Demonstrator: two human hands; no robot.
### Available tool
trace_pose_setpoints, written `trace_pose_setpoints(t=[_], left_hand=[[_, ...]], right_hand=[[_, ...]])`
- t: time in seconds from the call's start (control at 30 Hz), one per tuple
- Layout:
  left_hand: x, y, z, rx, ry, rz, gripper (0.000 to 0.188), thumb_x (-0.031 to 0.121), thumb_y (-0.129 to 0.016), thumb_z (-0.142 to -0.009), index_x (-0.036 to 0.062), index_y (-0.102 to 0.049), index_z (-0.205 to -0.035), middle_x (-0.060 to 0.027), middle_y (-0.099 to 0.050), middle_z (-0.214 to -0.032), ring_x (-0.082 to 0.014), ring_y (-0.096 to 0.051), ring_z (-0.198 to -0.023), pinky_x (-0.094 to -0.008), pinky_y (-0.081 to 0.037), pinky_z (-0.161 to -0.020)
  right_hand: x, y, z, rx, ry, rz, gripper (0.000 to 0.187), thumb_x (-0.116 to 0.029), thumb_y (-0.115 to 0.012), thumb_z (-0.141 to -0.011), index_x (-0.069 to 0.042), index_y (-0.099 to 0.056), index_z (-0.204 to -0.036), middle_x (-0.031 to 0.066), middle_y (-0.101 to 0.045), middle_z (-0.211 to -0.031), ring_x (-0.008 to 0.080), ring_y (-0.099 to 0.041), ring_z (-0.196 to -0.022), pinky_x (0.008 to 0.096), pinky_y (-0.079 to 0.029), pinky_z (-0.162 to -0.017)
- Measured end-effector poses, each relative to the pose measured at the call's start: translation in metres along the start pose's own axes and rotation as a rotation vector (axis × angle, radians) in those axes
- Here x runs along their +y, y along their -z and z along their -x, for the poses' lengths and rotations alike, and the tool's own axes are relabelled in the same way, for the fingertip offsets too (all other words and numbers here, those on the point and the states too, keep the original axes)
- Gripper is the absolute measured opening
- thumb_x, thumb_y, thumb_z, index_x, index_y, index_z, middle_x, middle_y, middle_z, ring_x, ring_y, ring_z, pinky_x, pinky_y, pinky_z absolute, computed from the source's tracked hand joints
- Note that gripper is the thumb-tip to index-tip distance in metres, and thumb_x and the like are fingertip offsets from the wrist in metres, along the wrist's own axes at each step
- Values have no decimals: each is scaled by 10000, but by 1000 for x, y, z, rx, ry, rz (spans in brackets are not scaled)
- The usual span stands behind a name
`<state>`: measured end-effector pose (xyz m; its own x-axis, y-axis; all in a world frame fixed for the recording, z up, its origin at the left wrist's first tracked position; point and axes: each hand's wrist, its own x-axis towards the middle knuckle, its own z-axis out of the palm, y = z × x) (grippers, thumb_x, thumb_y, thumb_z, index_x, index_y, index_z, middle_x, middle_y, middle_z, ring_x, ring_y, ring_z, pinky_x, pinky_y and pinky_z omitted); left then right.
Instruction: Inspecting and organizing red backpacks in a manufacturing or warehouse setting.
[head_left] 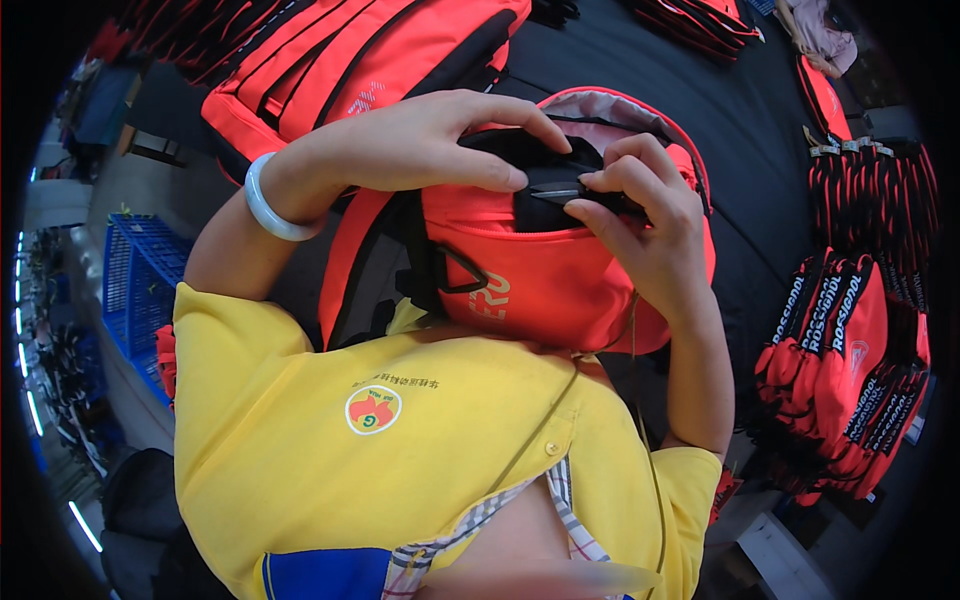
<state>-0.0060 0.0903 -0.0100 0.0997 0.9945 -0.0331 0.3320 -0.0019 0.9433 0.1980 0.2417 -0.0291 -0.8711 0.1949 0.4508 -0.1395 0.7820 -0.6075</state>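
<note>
Slim grey piece (pixel 555 193) sat right at the bag's mouth, over the black cloth (pixel 545 214), long axis approx. L–R, thin end toward the L thumb; too small to tell what kind. R hand (pixel 655 215) was the nearer one, no contest: thumb + index clamped on the piece's R end, so it stuck out leftward from the grip. L hand (pixel 430 140) came in from the other side, thumb tip just beside the thin end, thumb and index apart w/ black cloth btwn; rest of the fingers hidden, so couldn't tell if they gripped. Everything hinged on that short gap, thin end to L thumb. Red bag (pixel 600 290) stood unzipped against the yellow shirt (pixel 470 400), strap (pixel 345 270) off to the L. Beyond it, a bigger red bag (pixel 300 90) on the dark table (pixel 600 55); stacked red bags (pixel 820 330) far R, blue crate (pixel 150 290) far L.
</note>
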Motion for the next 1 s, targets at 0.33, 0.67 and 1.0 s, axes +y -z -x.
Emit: trace_pose_setpoints(t=[0.33,0.67,1.0], left_hand=[[14,1,-10,13,68,-278,392,239,-709,-841,35,-606,-1160,-76,-623,-1143,-179,-558,-1121,-307,-396,-1006],[7,1,-14,70,164,118,216,223,-621,-948,8,-631,-945,-47,-637,-994,-115,-537,-1141,-251,-401,-958],[-1,4,0,506,-12,420,456,292,-358,-1053,-82,-619,-1033,-210,-636,-1179,-252,-591,-1152,-342,-401,-1059]], right_hand=[[3,1,-5,-8,28,-5,252,-169,-799,-738,-43,-601,-831,40,-569,-830,203,-595,-623,292,-469,-543],[1,23,0,168,-117,-180,202,-58,-772,-751,5,-590,-810,47,-531,-818,131,-531,-698,247,-431,-616],[0,146,196,54,-837,-174,670,-338,-555,-846,-27,-421,-1424,141,-470,-1432,229,-470,-1293,349,-321,-1019]])
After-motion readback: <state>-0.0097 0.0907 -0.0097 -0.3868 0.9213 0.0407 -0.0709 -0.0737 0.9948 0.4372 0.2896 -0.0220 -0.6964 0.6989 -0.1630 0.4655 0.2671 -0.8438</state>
